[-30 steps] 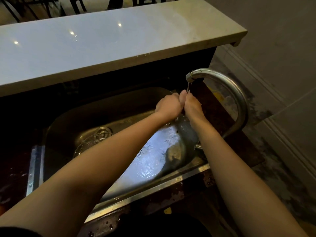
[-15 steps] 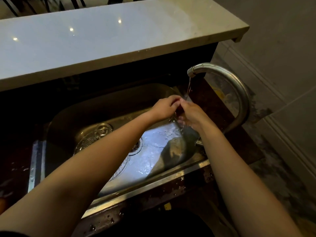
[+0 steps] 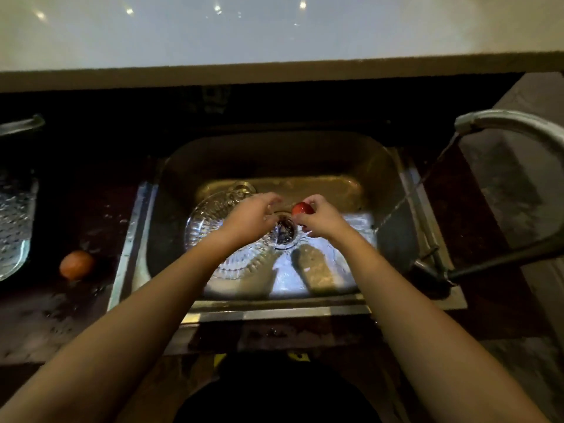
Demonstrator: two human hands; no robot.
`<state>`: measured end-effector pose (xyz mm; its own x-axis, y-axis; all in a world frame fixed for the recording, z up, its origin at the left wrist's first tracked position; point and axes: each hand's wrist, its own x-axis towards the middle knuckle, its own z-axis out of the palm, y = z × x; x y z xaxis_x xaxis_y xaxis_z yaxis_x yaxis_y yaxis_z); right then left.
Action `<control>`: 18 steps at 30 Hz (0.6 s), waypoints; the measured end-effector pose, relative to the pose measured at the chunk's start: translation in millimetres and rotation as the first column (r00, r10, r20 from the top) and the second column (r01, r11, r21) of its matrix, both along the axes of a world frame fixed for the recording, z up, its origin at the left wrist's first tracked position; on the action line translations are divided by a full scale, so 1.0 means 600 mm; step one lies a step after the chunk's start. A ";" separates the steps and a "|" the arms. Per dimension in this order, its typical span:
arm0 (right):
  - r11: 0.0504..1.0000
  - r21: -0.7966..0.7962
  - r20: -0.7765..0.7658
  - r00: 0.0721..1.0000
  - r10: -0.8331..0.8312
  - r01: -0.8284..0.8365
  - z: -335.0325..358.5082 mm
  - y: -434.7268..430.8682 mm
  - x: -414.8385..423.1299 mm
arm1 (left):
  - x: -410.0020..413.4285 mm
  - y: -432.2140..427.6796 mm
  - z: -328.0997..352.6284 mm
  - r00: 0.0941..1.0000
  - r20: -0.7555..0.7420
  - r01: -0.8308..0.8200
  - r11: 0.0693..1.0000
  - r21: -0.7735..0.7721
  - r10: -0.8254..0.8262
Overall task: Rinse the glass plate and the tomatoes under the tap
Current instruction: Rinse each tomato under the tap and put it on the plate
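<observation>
My right hand [image 3: 320, 219] grips a small red tomato [image 3: 301, 208] over the middle of the steel sink [image 3: 274, 160], above the drain [image 3: 285, 233]. Just left of it my left hand [image 3: 254, 213] hovers with fingers loosely curled, holding nothing that I can see. Under my left wrist a patterned glass plate [image 3: 210, 224] lies in the sink's left half. A second tomato [image 3: 76, 264], orange-red, sits on the wet dark counter left of the sink. Water runs from the curved tap [image 3: 500, 122] at the right, away from both hands.
A clear textured glass dish [image 3: 13, 227] stands at the far left edge of the counter. A pale stone ledge [image 3: 274, 35] overhangs the back of the sink. The tap's base and lever [image 3: 427, 264] stand at the sink's right rim.
Both hands have left the tap's stream and moved left to the sink's middle. They have come apart, and the tomato shows in my right hand. The view has swung left.
</observation>
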<state>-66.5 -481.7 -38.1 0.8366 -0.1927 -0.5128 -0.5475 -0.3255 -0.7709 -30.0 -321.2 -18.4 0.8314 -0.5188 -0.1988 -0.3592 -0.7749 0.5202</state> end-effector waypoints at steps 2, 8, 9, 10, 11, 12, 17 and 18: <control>0.987 -0.091 -0.007 0.991 0.132 -0.132 -0.022 0.034 0.017 | -0.014 0.087 -0.010 0.991 0.059 -0.126 0.990 0.066 0.122; 0.865 -0.351 0.044 0.917 0.397 -0.358 -0.090 0.124 0.058 | -0.098 0.270 -0.012 0.923 0.248 -0.335 0.932 0.137 0.295; 0.838 -0.380 0.036 0.898 0.438 -0.393 -0.103 0.135 0.061 | -0.116 0.286 -0.016 0.928 0.236 -0.332 0.929 0.164 0.290; 0.800 -0.414 0.020 0.874 0.485 -0.434 -0.117 0.145 0.063 | -0.134 0.299 -0.022 0.930 0.241 -0.326 0.926 0.193 0.277; 0.757 -0.446 -0.007 0.847 0.531 -0.478 -0.131 0.153 0.065 | -0.150 0.311 -0.029 0.931 0.255 -0.320 0.919 0.229 0.261; 0.712 -0.476 -0.040 0.822 0.568 -0.515 -0.144 0.160 0.066 | -0.163 0.322 -0.036 0.934 0.256 -0.315 0.911 0.268 0.248; 0.559 -0.602 -0.127 0.759 0.638 -0.570 -0.197 0.183 0.070 | -0.186 0.351 -0.062 0.954 0.238 -0.266 0.882 0.390 0.183; 0.544 -0.619 -0.126 0.756 0.643 -0.566 -0.205 0.186 0.072 | -0.187 0.352 -0.066 0.953 0.247 -0.267 0.875 0.403 0.177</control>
<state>-23.0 -370.4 -160.9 0.9101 0.1566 -0.3836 0.0247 -0.9447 -0.3270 -142.1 -110.3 -57.8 0.9596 -0.2175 -0.1787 -0.2106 -0.9759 0.0570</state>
